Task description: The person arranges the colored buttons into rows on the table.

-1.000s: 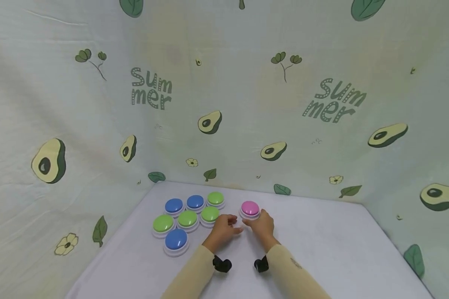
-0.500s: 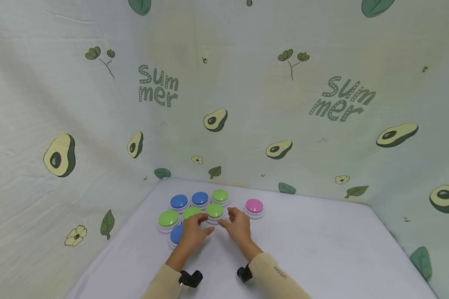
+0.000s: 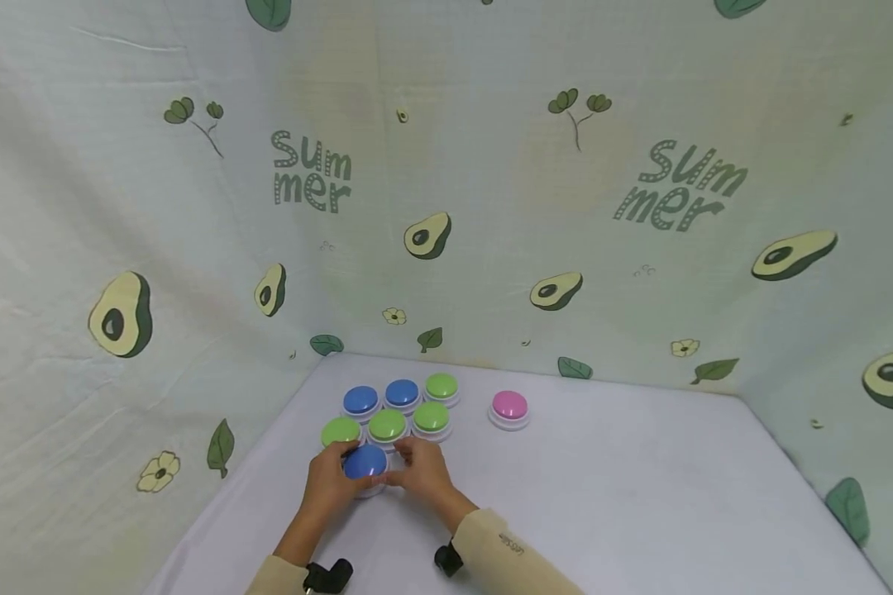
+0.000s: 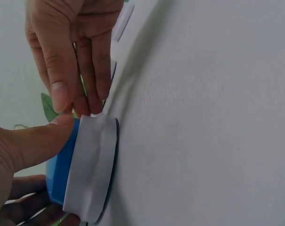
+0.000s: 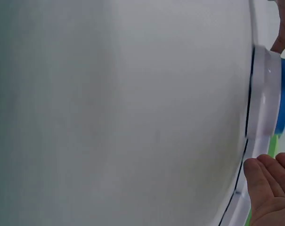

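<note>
A blue-topped push button (image 3: 365, 463) with a white round base sits at the front of a cluster on the table. My left hand (image 3: 329, 483) holds it, thumb along the near edge and fingers round its far left side. In the left wrist view, the left thumb (image 4: 43, 141) lies over the blue cap (image 4: 62, 165) beside the white base. At the button's right side is my right hand (image 3: 426, 475), its fingers fairly straight and its thumb close to the left thumb. In the right wrist view, the right fingers (image 5: 269, 174) extend beside the base.
Behind the held button stand green buttons (image 3: 387, 425) in a row, with two blue buttons (image 3: 360, 400) and another green button (image 3: 441, 385) farther back. A pink button (image 3: 509, 406) stands apart to the right. A printed cloth (image 3: 491, 207) rises behind the white table (image 3: 603, 496).
Both hands have moved left and nearer, from beside the pink button to the front blue button. My left hand has taken hold of it; the pink button stays behind, released by the right hand.
</note>
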### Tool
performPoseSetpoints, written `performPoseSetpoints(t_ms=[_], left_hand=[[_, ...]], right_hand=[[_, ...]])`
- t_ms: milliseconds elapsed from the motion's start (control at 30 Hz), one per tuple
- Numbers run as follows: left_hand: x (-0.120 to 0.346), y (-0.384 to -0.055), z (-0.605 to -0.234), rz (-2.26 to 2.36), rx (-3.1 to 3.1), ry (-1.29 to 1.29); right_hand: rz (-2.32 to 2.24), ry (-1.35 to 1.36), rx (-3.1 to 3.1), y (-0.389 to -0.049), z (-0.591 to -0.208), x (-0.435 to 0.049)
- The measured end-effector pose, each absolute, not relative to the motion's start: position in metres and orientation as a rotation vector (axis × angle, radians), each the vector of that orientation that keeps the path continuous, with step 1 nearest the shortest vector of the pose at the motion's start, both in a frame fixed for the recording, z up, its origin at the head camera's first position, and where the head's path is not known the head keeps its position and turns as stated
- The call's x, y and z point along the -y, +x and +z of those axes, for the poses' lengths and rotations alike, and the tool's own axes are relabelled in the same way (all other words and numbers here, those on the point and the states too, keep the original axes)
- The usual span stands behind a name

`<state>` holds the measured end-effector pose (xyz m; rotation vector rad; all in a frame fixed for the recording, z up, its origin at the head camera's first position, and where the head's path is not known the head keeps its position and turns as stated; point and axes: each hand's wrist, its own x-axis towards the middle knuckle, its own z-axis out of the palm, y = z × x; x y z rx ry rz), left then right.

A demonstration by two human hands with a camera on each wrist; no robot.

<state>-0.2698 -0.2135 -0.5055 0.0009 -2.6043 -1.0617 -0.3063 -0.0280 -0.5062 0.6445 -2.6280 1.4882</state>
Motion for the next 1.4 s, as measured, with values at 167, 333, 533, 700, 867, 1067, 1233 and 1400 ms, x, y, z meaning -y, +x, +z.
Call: performPoseSetpoints(t_ms=[167,333,533,700,867,1067,1233,1400], left_hand=[[0.223,-0.271,-0.512,-1.105,2.603,0.0],[0.235,-0.273,-0.515,-1.209,2.628,0.022],[0.245,-0.275,-0.514,-1.308,2.66,0.026],[0.25,-0.276,-0.515,-1.335,2.652,0.053],[0.252,-0.278,-0.514,-1.363,2.654,0.082],[0.254,-0.28,-0.514,-1.383,2.667,0.083],[0.254,-0.28,-0.513,-1.381,2.676,0.098],[0.254,-0.278,-0.512,-1.392,2.67,0.1]], right_hand=[[1.44,0.629,2.629,-0.305,-0.512,0.038],[1.468,0.654,2.623,-0.306,-0.511,0.047],[1.481,0.573,2.689,-0.305,-0.506,0.051],[1.557,0.5,2.708,-0.306,-0.502,0.052],[1.592,0.513,2.693,-0.307,-0.502,0.052],[1.57,0.523,2.696,-0.309,-0.505,0.05],[1.572,0.511,2.714,-0.31,-0.505,0.05],[1.569,0.526,2.719,-0.31,-0.504,0.049]])
